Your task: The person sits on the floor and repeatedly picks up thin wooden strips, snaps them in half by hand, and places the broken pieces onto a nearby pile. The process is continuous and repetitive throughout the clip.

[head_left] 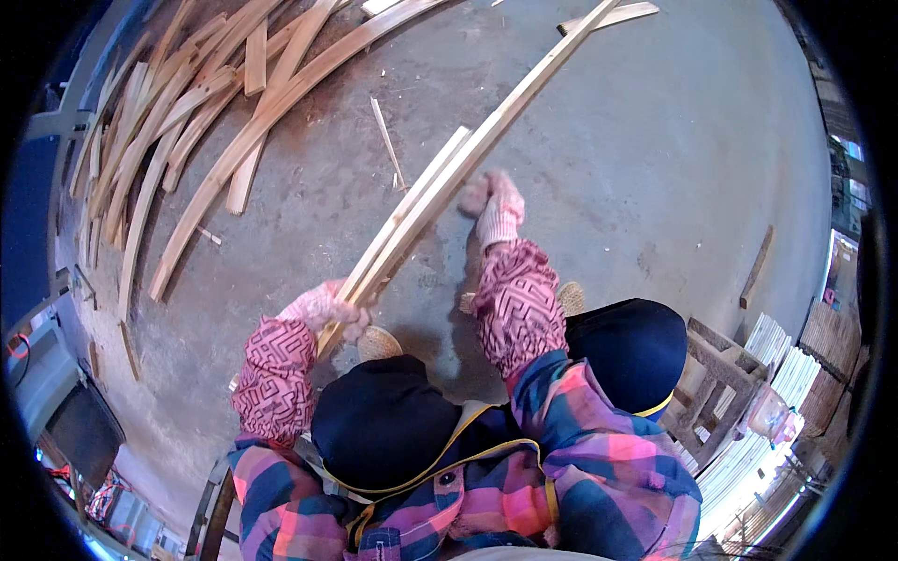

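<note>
My left hand (327,307), in a pale pink glove, is closed around the near ends of two wooden strips held side by side. The long strip (513,110) slants away to the upper right. A shorter strip (414,200) lies along its left side. To the right of the long strip is my right hand (498,208), gloved the same way and apart from the wood. Motion blurs its fingers, so whether it is open or closed does not show. Pink patterned sleeve covers reach over both forearms.
A loose pile of wooden strips (210,89) covers the floor at upper left. A thin splinter (386,140) lies nearer the middle. One short board (622,16) is at the top, another (757,267) at right. Stacked pale slats (786,383) and a wooden pallet (716,369) stand at lower right.
</note>
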Demonstrator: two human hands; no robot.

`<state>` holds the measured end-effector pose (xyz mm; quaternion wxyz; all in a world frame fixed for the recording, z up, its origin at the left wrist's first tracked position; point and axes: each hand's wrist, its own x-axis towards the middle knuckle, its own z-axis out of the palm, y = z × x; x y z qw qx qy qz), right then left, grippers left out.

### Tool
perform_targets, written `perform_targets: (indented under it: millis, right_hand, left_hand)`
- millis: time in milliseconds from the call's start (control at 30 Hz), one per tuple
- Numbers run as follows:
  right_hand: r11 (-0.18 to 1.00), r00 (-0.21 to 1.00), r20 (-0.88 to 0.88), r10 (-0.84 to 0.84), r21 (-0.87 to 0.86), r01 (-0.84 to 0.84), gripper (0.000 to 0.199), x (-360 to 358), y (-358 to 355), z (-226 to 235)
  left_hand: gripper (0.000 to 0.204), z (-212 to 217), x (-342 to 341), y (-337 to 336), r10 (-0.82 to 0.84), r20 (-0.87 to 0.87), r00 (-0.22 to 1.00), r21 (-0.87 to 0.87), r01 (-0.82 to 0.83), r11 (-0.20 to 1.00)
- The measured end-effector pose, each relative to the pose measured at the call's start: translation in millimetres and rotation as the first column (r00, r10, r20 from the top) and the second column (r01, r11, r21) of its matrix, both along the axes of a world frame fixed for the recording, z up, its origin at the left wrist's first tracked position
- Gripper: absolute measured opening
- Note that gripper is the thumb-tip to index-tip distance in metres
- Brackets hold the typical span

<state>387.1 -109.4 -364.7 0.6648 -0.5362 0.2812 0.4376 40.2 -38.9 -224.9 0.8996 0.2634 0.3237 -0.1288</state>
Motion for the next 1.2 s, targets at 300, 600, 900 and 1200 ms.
perform_targets:
  millis: [300,600,900,1200]
  right_hand:
    - [0.969,0.84,0.493,0.226,-0.198,-0.145,0.043,-21.1,88.1,56.7]
    - [0.617,0.612,0.366,0.701,-0.742,-0.264,0.053,-10.9,89.3,100.2]
    - [0.566,0.571,0.3,0.764,-0.736,-0.371,0.041,-9.2,89.9,71.5]
    - [0.612,0.559,0.304,0.772,-0.592,-0.524,0.026,-27.0,84.4,67.4]
  left_hand:
    - [0.049,-53.1,-85.7,-43.0,0.05,-0.141,0.989,-0.234,-0.082,0.969]
    - [0.062,-30.6,-31.4,-40.7,-0.063,-0.179,0.982,0.019,0.068,0.998]
    - [0.073,0.1,-31.5,-63.9,-0.028,-0.733,0.68,0.59,0.656,0.47]
    - [0.061,-13.8,-34.6,-69.2,-0.041,-0.818,0.574,0.493,0.735,0.465]
